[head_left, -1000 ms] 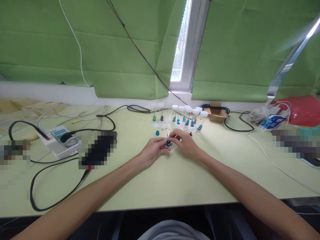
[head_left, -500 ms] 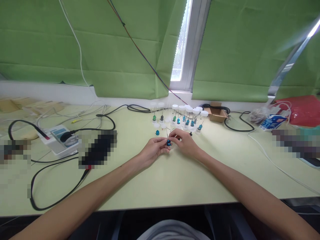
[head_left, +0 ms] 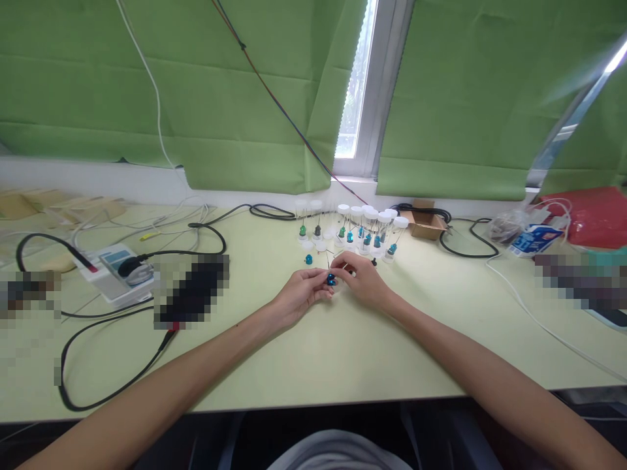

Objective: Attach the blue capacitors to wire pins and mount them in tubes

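Observation:
My left hand [head_left: 300,297] is closed in a pinch on a small shiny blue piece [head_left: 331,279], above the table in front of the tubes. My right hand [head_left: 363,279] comes in from the other side, its thumb and index finger closed at the top of the same piece. Between the fingertips rises a thin metal rod [head_left: 328,261]. Beyond the left fingers a loose blue piece [head_left: 308,260] sits on the table. A small black piece [head_left: 375,262] lies just past the right knuckles. The fingers partly cover the held piece.
Several clear tubes with white caps [head_left: 400,222] stand behind the hands, with blue, green or dark pieces on rods inside. A cardboard box [head_left: 425,225] is at the back right. At left lie a white power strip [head_left: 112,277] and black cables [head_left: 215,245]. A red bag [head_left: 595,219] is far right.

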`<state>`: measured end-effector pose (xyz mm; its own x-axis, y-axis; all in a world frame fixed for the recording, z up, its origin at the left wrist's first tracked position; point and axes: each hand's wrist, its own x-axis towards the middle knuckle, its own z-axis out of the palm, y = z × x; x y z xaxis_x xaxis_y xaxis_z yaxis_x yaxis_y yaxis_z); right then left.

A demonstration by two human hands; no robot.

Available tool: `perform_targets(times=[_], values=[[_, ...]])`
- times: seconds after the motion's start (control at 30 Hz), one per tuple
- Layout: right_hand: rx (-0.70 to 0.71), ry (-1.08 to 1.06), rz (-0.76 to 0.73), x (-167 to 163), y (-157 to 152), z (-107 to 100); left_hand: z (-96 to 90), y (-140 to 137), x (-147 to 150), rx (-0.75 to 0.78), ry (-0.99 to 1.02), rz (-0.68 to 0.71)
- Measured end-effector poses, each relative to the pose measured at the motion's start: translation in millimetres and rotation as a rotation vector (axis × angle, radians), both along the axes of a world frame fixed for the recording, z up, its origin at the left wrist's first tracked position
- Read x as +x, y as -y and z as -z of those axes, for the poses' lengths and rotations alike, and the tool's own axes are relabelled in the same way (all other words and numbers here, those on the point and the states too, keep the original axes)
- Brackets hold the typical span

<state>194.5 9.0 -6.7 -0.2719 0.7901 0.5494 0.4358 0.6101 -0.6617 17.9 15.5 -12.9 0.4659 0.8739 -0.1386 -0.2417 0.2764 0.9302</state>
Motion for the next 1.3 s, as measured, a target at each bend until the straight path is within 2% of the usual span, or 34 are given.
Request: perform_targets(times=[1.3], values=[[-0.037, -0.026, -0.033, -0.2, 3.0, -0.9, -0.9, 0.6, -0.8, 0.081, -0.031, 0.005]])
